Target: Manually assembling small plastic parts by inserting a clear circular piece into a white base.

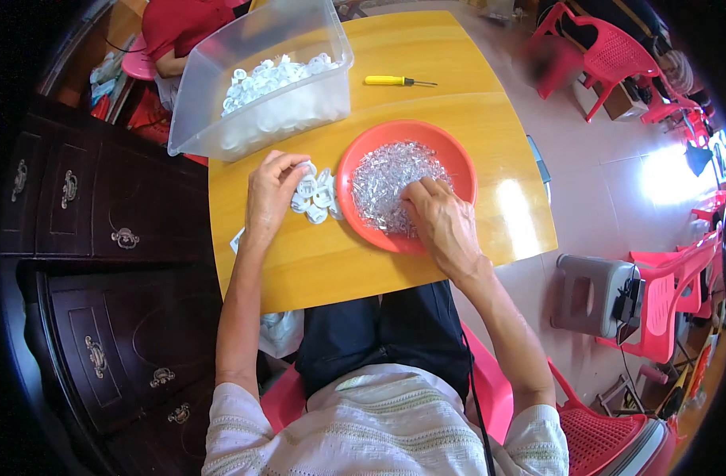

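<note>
My left hand (pixel 272 194) is over the table, thumb and fingers pinched at a white round plastic part (pixel 308 168). Right beside it lies a small pile of similar white parts (pixel 316 197), ring-shaped with openings in them. A round red-orange plastic basin (pixel 469 170) stands to the right of the pile. Many small, shiny, clear pieces (pixel 387 174) cover its bottom; their exact kind is too small to tell. My right hand (pixel 442 220) reaches over the basin's near right rim, its fingers drawn together among those pieces. Whatever its fingertips hold is hidden.
A translucent plastic bin (pixel 284 119) holding many white parts stands at the table's far left. A yellow-handled screwdriver (pixel 388 81) lies beyond the basin on the yellow wooden table (pixel 426 47). Dark drawers (pixel 133 190) flank the left side. Pink chairs (pixel 617 59) stand at right. Another person in red (pixel 180 24) sits beyond the bin.
</note>
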`<act>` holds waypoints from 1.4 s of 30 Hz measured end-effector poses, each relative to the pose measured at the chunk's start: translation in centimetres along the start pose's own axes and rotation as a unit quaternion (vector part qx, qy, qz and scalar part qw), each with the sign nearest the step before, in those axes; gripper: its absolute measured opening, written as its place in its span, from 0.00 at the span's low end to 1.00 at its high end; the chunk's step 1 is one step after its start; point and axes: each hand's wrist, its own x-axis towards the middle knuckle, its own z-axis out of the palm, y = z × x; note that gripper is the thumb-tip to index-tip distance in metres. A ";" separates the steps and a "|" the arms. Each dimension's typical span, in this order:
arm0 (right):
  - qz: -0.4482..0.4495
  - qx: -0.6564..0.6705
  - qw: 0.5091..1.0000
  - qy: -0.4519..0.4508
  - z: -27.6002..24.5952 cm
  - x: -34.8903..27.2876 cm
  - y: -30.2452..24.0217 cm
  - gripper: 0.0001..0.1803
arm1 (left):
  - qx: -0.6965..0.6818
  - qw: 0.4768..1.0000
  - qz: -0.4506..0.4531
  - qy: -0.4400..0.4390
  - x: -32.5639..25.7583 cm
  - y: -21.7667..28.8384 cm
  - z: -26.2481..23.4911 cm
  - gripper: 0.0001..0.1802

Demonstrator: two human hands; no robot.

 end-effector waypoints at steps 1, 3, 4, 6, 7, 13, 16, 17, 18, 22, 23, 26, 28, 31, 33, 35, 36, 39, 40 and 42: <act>0.002 -0.004 1.000 0.008 0.1 0.0 0.0 0.04 | -0.001 0.999 0.018 0.028 -0.1 0.2 0.0 0.09; 0.006 0.031 0.999 0.034 -0.1 -0.3 0.4 0.03 | 0.012 0.997 0.048 0.065 -0.5 1.0 -0.1 0.09; 0.009 0.066 0.996 0.060 -0.3 -0.4 0.4 0.03 | 0.014 0.997 0.046 0.063 -0.7 0.8 -0.1 0.09; 0.041 0.095 0.993 0.051 -0.8 -0.4 0.5 0.05 | 0.065 0.983 0.129 0.114 -0.9 0.3 0.0 0.10; 0.049 0.136 0.988 0.054 -0.9 -0.4 0.7 0.05 | 0.067 0.983 0.128 0.113 -1.1 0.2 -0.1 0.10; 0.138 0.349 0.926 0.040 -1.0 -0.3 1.1 0.05 | 0.008 0.981 0.128 0.146 -1.9 1.7 -0.6 0.10; 0.142 0.372 0.916 0.048 -1.6 -0.3 1.1 0.05 | -0.005 0.986 0.103 0.131 -2.3 2.9 -0.7 0.10; 0.132 0.325 0.935 0.052 -1.9 -0.4 1.0 0.05 | -0.026 0.986 0.094 0.133 -2.7 2.7 -0.2 0.10; 0.118 0.301 0.945 0.046 -2.2 -0.5 1.1 0.04 | -0.047 0.986 0.090 0.133 -2.8 2.2 0.2 0.10; 0.087 0.297 0.950 0.047 -2.0 -1.0 1.6 0.08 | -0.181 0.981 0.044 0.060 -3.6 2.8 1.1 0.12; 0.081 0.293 0.951 0.050 -2.0 -1.0 1.6 0.08 | -0.201 0.977 0.044 0.050 -3.8 3.5 1.1 0.11; 0.086 0.305 0.946 0.061 -3.2 -0.9 0.9 0.08 | -0.252 0.967 0.038 0.021 -4.6 4.1 1.0 0.11; 0.085 0.328 0.938 0.069 -3.6 -0.8 0.7 0.08 | -0.363 0.930 -0.053 -0.032 -5.1 4.4 0.9 0.12; 0.048 0.313 0.944 0.094 -3.6 -1.0 0.6 0.07 | -0.418 0.903 -0.077 -0.054 -5.6 5.4 0.8 0.11; 0.008 0.199 0.975 0.099 -3.5 -1.4 0.3 0.05 | -0.455 0.883 -0.094 -0.063 -6.2 5.9 0.9 0.11; 0.046 0.286 0.954 0.080 -3.4 -1.3 0.0 0.05 | -0.487 0.861 -0.126 -0.072 -6.7 6.1 1.2 0.10; 0.087 0.370 0.923 0.061 -3.3 -1.9 -0.2 0.06 | -0.493 0.859 -0.113 -0.080 -7.1 6.0 1.3 0.10; 0.159 0.555 0.816 0.017 -3.5 -3.4 -1.1 0.06 | -0.505 0.849 -0.119 -0.101 -8.7 7.0 1.2 0.12; 0.169 0.601 0.781 -0.013 -3.7 -4.0 -1.4 0.06 | -0.505 0.847 -0.120 -0.110 -9.1 7.4 1.1 0.12; 0.202 0.618 0.759 -0.035 -3.8 -5.1 -1.8 0.07 | -0.516 0.837 -0.134 -0.125 -10.3 7.8 1.5 0.12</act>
